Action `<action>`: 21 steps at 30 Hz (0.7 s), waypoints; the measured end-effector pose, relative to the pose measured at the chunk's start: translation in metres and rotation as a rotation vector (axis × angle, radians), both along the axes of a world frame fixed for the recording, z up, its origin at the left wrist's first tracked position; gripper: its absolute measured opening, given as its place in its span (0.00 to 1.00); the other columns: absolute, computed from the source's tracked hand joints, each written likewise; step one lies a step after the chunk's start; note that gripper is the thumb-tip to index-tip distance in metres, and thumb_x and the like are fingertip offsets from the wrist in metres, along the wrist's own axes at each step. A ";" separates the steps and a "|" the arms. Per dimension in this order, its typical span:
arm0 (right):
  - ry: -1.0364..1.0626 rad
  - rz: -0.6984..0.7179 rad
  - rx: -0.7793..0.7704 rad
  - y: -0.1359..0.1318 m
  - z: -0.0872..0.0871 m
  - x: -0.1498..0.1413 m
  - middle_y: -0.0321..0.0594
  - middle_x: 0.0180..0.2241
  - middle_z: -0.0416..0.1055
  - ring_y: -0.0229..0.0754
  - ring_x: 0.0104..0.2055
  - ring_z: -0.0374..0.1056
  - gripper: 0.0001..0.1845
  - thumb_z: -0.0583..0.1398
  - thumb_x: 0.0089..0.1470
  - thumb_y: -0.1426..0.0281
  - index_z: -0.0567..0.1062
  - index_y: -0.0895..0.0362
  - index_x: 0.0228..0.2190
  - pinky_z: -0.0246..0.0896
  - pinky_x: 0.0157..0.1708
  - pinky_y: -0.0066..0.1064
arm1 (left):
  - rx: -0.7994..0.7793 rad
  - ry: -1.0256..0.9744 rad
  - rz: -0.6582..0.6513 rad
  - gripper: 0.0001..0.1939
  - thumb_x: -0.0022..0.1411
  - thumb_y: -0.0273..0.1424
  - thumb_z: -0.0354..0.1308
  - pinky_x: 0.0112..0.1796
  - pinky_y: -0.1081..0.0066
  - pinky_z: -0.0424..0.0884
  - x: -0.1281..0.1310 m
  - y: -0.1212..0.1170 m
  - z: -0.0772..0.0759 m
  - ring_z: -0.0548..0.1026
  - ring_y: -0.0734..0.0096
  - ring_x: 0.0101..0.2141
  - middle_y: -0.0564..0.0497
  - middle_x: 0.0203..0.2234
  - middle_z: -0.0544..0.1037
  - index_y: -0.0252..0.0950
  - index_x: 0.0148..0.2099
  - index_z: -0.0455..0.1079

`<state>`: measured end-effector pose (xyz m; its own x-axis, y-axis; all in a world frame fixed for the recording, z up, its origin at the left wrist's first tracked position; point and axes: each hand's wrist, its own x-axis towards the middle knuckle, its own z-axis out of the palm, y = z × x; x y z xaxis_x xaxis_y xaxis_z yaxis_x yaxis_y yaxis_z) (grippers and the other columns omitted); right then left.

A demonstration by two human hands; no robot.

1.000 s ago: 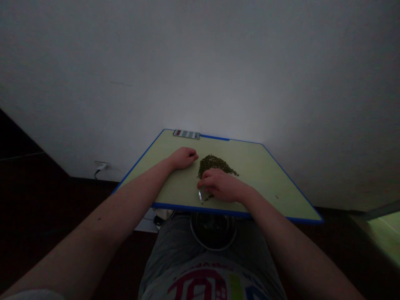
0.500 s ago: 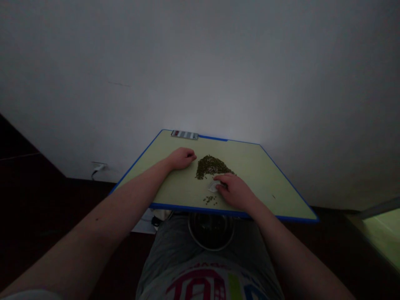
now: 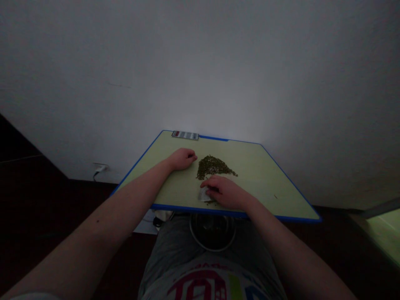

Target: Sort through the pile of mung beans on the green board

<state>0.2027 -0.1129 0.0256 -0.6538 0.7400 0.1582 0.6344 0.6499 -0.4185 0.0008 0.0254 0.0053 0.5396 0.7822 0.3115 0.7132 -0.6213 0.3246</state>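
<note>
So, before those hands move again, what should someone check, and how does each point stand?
1. Right hand holding the clear piece: ok.
2. Left hand beside, not over, the pile of grains: ok.
3. All grains in one pile: not ok; a few lie apart, nearer the table's front edge.
4. Metal bowl below that edge: ok.
5. Bowl's contents: cannot tell, too dark.

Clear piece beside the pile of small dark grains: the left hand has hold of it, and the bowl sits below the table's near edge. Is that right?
One thing is wrong: the head view shows the clear piece held by the right hand, not the left. The pile and the bowl are as you say.
</note>
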 end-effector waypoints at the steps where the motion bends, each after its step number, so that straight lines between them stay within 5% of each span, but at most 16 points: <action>1: 0.001 0.005 -0.004 -0.001 0.000 -0.001 0.43 0.38 0.69 0.38 0.40 0.63 0.14 0.54 0.52 0.73 0.71 0.57 0.42 0.54 0.41 0.30 | 0.001 0.004 0.001 0.17 0.56 0.39 0.46 0.25 0.73 0.53 0.000 0.000 0.000 0.61 0.75 0.22 0.52 0.19 0.69 0.33 0.27 0.69; 21: 0.022 -0.112 -0.043 -0.020 -0.001 0.006 0.42 0.38 0.71 0.39 0.39 0.64 0.14 0.55 0.51 0.73 0.72 0.57 0.41 0.55 0.41 0.31 | 0.000 -0.001 -0.005 0.17 0.57 0.39 0.45 0.25 0.73 0.53 0.001 0.000 0.000 0.62 0.75 0.22 0.51 0.20 0.69 0.33 0.27 0.69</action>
